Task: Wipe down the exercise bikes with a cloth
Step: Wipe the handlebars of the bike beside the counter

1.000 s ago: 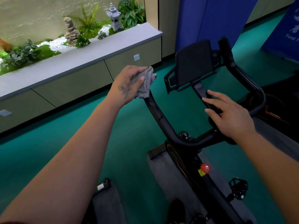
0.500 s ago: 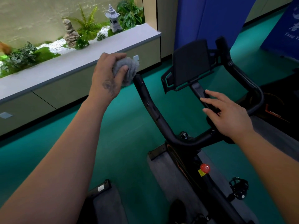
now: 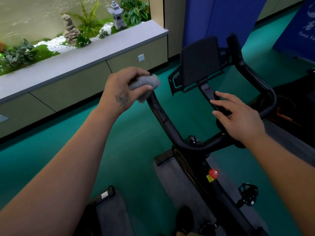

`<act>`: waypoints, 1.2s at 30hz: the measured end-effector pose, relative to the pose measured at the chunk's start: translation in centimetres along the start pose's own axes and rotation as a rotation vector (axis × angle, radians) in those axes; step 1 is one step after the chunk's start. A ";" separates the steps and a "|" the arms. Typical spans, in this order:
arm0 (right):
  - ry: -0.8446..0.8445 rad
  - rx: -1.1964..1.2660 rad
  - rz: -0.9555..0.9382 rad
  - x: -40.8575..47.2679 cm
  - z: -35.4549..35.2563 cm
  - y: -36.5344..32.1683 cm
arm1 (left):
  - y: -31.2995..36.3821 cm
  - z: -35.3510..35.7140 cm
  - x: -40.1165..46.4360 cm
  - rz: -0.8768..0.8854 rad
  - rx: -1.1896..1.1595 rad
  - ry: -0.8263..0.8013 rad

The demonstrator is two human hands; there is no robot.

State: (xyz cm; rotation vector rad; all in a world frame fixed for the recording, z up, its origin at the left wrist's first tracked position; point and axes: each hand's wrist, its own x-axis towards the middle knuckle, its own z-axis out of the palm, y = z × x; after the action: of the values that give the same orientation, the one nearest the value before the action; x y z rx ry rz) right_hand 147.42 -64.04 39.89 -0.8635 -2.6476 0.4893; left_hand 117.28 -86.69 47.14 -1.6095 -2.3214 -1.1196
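Left hand (image 3: 122,90): fingers curled round a grey cloth (image 3: 144,86), thumb pressed on its front, gripping it over the tip of the left handlebar (image 3: 160,114)
Cloth: bunched, wrapped on the top end of that bar, covering the tip
Right hand (image 3: 238,116): fingers straight and spread, resting flat on the centre stem below the screen (image 3: 201,62), holding nothing
Exercise bike (image 3: 204,167): black frame, red knob (image 3: 213,173), pedal (image 3: 248,190) at right, standing on a grey mat (image 3: 172,184)
Floor (image 3: 119,159): green
Planter ledge (image 3: 81,57): grey, at left, well apart from the bike, with ferns, white stones, a stone lantern (image 3: 116,13)
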 end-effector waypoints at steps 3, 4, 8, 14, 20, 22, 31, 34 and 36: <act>-0.004 0.002 0.013 0.0 0.0 0.2 | 0.0 0.7 -0.2 0.069 0.107 0.014; -0.006 0.003 0.013 0.0 0.0 0.2 | -0.2 0.5 0.0 0.053 0.115 0.054; -0.002 0.010 0.016 0.1 0.1 0.0 | -1.4 -0.7 1.2 -0.046 0.096 0.089; 0.005 0.001 0.011 0.0 0.0 0.1 | -2.1 0.3 0.2 -0.055 0.052 0.039; 0.013 0.020 0.009 0.1 0.0 0.2 | -1.8 0.8 -0.6 -0.089 0.039 0.003; 0.012 0.022 0.010 0.1 0.0 0.2 | -1.7 0.4 -0.1 -0.090 0.038 0.009; 0.007 0.021 0.014 0.0 0.1 0.3 | -0.5 2.1 -2.3 -0.101 0.028 -0.070; 0.005 0.023 0.014 0.0 0.0 0.3 | -0.6 1.9 -2.3 -0.119 0.014 -0.019; 0.000 0.027 0.017 0.0 0.0 0.3 | -0.6 1.5 -1.4 -0.129 0.025 0.017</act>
State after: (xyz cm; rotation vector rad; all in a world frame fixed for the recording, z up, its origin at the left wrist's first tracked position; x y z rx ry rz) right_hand 147.53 -63.80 39.76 -0.8779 -2.6291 0.5282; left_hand 117.84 -86.96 45.10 -1.4549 -2.4490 -1.1188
